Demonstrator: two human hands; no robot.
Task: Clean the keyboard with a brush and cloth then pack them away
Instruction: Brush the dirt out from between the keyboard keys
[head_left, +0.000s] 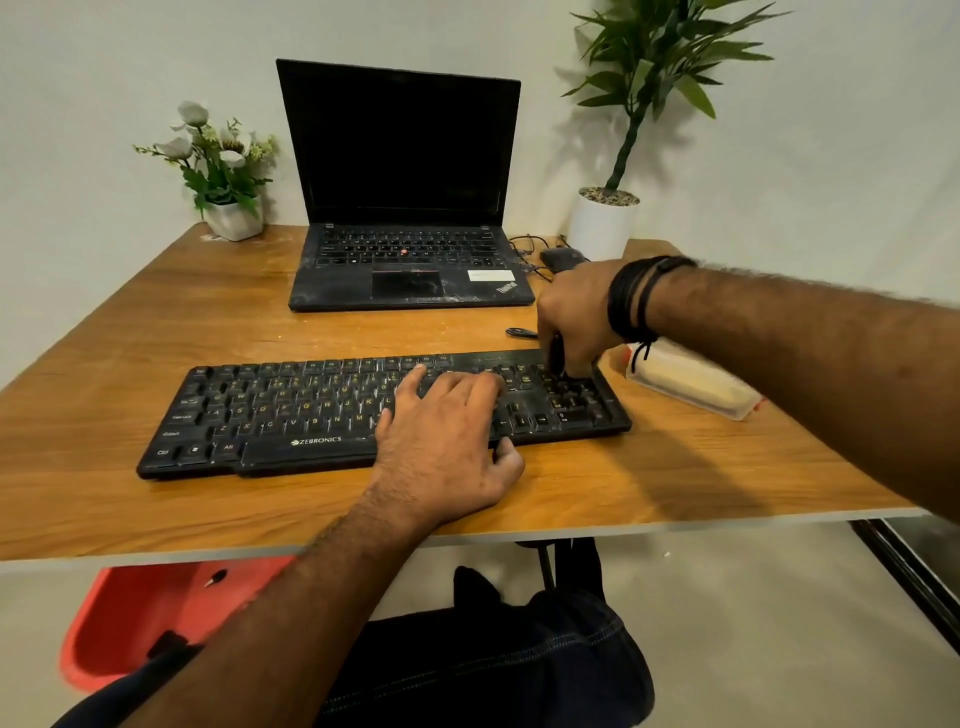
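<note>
The left hand (447, 441) lies flat, fingers spread on the black keyboard (270, 415) at the counter (156, 322) middle. Farther right, the right hand (574, 312) grips a dark brush (557, 356) — tip on the number keys. Behind, a laptop (405, 208).

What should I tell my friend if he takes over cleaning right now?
Left hand: flat on the keyboard, steadying it.
Right hand: grips the brush, its tip down on the right-end keys.
Clear container: on the table, right of the keyboard.
Cloth: not clearly visible.
Done: brushing is under way.
Left: finish brushing, wipe with cloth, pack both away.
</note>
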